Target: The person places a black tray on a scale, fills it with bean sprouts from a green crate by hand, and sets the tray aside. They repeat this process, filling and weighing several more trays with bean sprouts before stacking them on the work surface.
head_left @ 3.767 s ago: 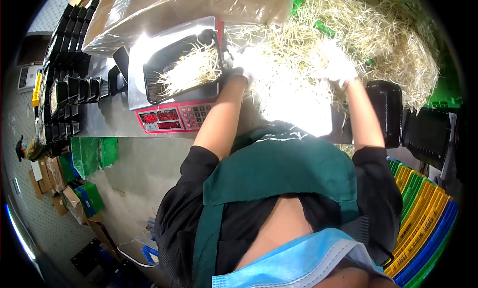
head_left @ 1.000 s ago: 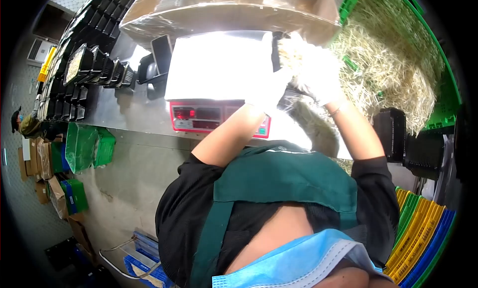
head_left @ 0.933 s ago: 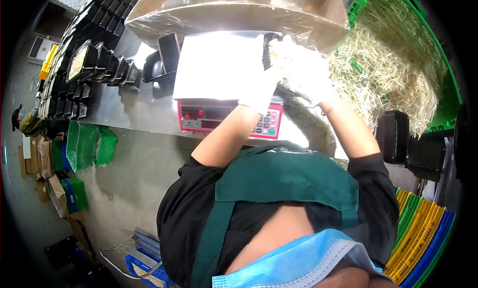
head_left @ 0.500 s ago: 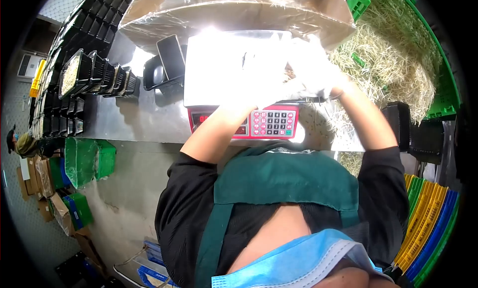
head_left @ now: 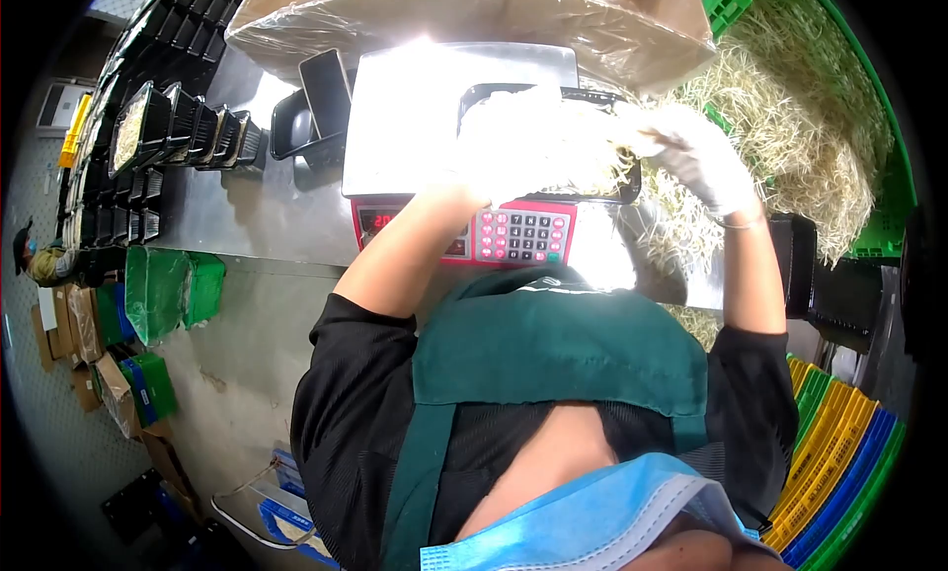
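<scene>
A black tray point(head_left: 632, 181) holding pale sprouts rests on the scale platform point(head_left: 390, 126), above the red keypad panel point(head_left: 523, 237). My left hand point(head_left: 509, 141), white-gloved and washed out by glare, lies over the left part of the tray; its fingers cannot be made out. At the tray's right end is my right hand point(head_left: 691, 156), also gloved, its fingers pressed together around a few sprouts. Beside it on the right spreads a large heap of loose sprouts point(head_left: 790, 117).
A phone point(head_left: 326, 92) leans on an empty black tray point(head_left: 293, 124) left of the scale. Filled trays point(head_left: 138, 131) and tall stacks of black trays stand farther left. A plastic-lined box point(head_left: 474, 18) is behind the scale. A green crate edge point(head_left: 894, 196) borders the heap.
My right hand has moved right and away from my left. The black tray with sprouts now shows more clearly on the scale. The view has shifted slightly.
</scene>
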Tool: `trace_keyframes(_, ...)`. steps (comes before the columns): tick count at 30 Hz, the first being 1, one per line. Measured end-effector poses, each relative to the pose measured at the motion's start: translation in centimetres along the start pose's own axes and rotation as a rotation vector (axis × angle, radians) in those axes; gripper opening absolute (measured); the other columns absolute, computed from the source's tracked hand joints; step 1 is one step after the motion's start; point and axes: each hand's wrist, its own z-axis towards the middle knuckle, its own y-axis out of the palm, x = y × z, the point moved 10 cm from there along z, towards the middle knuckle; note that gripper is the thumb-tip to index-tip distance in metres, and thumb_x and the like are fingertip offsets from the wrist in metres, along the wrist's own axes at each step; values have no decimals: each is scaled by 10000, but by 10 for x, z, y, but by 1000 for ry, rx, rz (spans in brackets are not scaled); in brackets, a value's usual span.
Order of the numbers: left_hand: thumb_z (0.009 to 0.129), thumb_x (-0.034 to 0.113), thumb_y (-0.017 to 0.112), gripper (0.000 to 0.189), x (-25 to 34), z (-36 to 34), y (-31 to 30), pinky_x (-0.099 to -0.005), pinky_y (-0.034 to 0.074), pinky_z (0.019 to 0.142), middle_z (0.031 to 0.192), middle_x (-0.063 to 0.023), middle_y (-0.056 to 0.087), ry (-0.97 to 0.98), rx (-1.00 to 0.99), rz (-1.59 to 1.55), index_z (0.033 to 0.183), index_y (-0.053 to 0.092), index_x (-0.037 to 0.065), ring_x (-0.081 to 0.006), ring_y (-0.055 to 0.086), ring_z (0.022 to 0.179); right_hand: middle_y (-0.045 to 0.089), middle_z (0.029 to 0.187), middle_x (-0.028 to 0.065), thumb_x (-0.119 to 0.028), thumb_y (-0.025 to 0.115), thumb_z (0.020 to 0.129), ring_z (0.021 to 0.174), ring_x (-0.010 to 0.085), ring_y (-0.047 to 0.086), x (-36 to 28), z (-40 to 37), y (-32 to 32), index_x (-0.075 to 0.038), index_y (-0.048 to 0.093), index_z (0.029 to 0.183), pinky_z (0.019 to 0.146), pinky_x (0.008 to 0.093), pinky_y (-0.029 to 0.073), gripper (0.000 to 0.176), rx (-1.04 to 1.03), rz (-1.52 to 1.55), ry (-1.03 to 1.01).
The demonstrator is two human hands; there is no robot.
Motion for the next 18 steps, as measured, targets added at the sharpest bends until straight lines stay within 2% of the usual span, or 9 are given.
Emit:
trace_keyframes(1,833,321,612,521,-1,0,0,-329,497,793,1094,-154,623,1,4,5,1209,513,-26,-253,624,940,641,868,46,-127,632,850,742,94,593,-26,-9,-10,-60,658,1020,652,231,483,185,40,-447,-142)
trace_keyframes(3,827,358,611,599,6,-4,-5,-352,462,889,1241,-174,548,118,85,-239,1270,469,-20,-273,572,1082,637,760,9,-191,661,849,632,67,573,-19,-29,-43,-76,669,1010,550,197,449,197,195,-156,237)
trace_keyframes(7,835,339,619,625,2,-24,-26,-383,362,997,1322,-201,464,211,212,-215,1312,430,-18,-300,473,1191,644,734,3,-207,690,828,612,48,569,-64,-30,-70,-61,656,1041,525,171,431,260,295,13,13)
trace_keyframes(10,840,326,625,645,-4,-42,-48,-404,296,1068,1377,-218,407,288,303,-180,1340,404,-17,-318,407,1264,675,854,45,-233,687,816,686,82,611,-88,-3,-10,-52,628,1098,572,203,468,340,184,5,-38)
trace_keyframes(11,846,298,622,628,-18,-52,-61,-404,293,1070,1366,-216,420,227,445,-275,1343,403,-17,-313,414,1257,681,898,67,-247,691,804,715,120,629,-73,10,12,-52,622,1118,594,240,489,376,78,-51,26)
trace_keyframes(13,852,270,619,612,-29,-74,-66,-405,289,1071,1355,-213,432,169,582,-374,1346,401,-17,-309,421,1250,669,1013,117,-258,704,770,859,221,639,-50,22,45,-49,589,1177,742,322,509,471,-52,-468,-260)
trace_keyframes(15,869,214,596,552,-90,-94,2,-421,296,1064,1334,-213,447,-565,349,-1117,1341,415,-10,-321,420,1245,610,1154,115,-164,720,739,926,212,611,-78,13,57,-87,514,1296,857,349,492,599,-144,-697,-317)
trace_keyframes(17,866,180,590,465,-72,-85,0,-432,324,1036,1313,-211,468,-137,399,-607,1282,485,-2,-319,433,1225,616,1109,174,-267,699,768,1041,318,583,-96,8,41,-29,552,1215,923,368,442,527,-10,-522,-482)
trace_keyframes(18,862,246,583,436,-24,-86,-11,-459,294,1042,1308,-194,480,250,577,196,1238,539,30,-331,426,1226,616,1109,174,-267,699,768,1041,318,583,-94,9,46,-29,552,1215,923,368,442,527,-19,-523,-473)
